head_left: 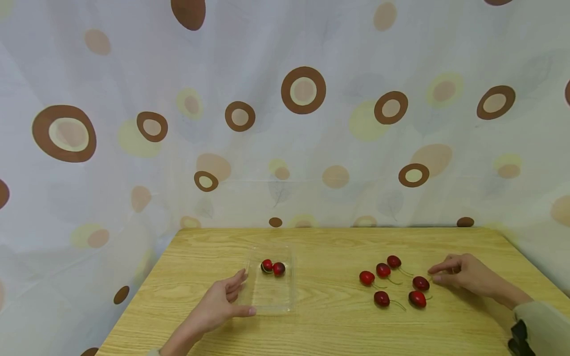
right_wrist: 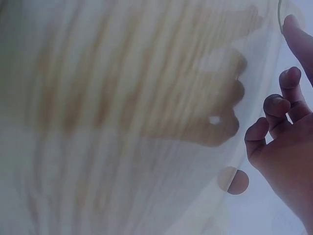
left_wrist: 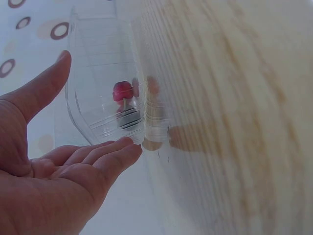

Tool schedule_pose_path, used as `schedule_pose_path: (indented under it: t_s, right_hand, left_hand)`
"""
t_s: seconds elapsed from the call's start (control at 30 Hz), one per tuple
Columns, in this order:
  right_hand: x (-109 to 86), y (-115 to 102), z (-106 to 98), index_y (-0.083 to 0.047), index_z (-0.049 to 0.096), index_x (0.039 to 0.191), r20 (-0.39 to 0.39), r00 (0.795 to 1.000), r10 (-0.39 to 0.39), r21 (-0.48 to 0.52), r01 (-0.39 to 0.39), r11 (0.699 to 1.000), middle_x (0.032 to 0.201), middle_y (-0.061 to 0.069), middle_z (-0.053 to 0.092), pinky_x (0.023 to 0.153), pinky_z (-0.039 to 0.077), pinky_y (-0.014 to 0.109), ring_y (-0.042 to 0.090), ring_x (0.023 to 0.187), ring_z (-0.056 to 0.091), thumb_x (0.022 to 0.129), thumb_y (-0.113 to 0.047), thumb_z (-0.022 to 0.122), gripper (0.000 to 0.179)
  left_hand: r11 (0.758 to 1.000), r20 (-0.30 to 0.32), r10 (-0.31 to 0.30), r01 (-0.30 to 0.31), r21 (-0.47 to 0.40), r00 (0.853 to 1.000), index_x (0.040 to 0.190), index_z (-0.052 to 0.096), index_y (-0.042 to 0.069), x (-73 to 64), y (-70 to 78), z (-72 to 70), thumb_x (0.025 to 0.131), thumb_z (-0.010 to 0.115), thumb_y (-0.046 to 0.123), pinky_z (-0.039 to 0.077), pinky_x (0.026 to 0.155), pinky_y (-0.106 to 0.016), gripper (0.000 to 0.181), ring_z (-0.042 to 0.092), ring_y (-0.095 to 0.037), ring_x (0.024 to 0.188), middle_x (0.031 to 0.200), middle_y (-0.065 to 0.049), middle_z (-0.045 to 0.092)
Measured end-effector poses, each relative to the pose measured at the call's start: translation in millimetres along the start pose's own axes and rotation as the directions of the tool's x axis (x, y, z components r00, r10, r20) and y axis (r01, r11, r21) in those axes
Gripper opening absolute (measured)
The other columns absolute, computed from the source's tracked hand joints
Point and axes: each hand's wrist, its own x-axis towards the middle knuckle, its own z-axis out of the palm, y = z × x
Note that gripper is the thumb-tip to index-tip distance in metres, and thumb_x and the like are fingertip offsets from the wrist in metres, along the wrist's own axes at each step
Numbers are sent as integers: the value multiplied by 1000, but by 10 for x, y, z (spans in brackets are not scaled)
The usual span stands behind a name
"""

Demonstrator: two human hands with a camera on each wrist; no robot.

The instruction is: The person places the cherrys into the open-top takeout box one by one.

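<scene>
My left hand [head_left: 218,301] is spread, thumb apart from the fingers, at the near left corner of a clear plastic container [head_left: 291,291]. Its fingertips [left_wrist: 132,149] lie close against the container wall; contact is unclear. Inside the container sit two dark red cherries, one [head_left: 279,269] beside the other [head_left: 266,265]. On the right, my right hand [head_left: 465,276] has thumb and forefinger at the stem [right_wrist: 280,14] of a dark cherry [head_left: 420,283] resting on the table. Its other fingers are bent. The thumb is out of the right wrist view, so a pinch cannot be confirmed.
Several more stemmed cherries lie loose left of my right hand, among them a front one [head_left: 381,298] and a back one [head_left: 394,262]. The wooden table [head_left: 329,326] ends at a patterned curtain [head_left: 311,148] behind and at both sides.
</scene>
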Motion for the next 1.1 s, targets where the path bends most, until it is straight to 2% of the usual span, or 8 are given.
schedule_pose_path:
  t_s: [0.33,0.7,1.1]
  right_hand:
    - [-11,15,0,7,78,113,7,1000,-5,-16,5,1000,88,-2,68,57,35,26,7,72,48,97,-1,74,18]
    - [-28,-5,-20,2,82,105,2,1000,-9,-33,9,999,87,-2,69,57,36,25,8,72,51,97,0,74,12]
    - [-152,-83,-28,0,83,101,-25,1000,1,-31,-1,1000,85,-3,69,58,36,24,8,72,52,95,1,75,10]
  left_hand:
    - [1000,7,5,-5,-11,1000,163,26,-7,-10,-12,-6,88,89,17,45,112,-54,101,37,-52,146,164,-29,33]
    - [1000,9,10,-10,-22,1000,163,25,-8,-6,-9,-5,89,89,17,44,113,-54,101,36,-52,147,164,-29,32]
    - [1000,4,4,-4,-3,1000,163,25,-7,11,-16,-3,88,89,18,45,111,-54,102,37,-52,146,164,-29,33]
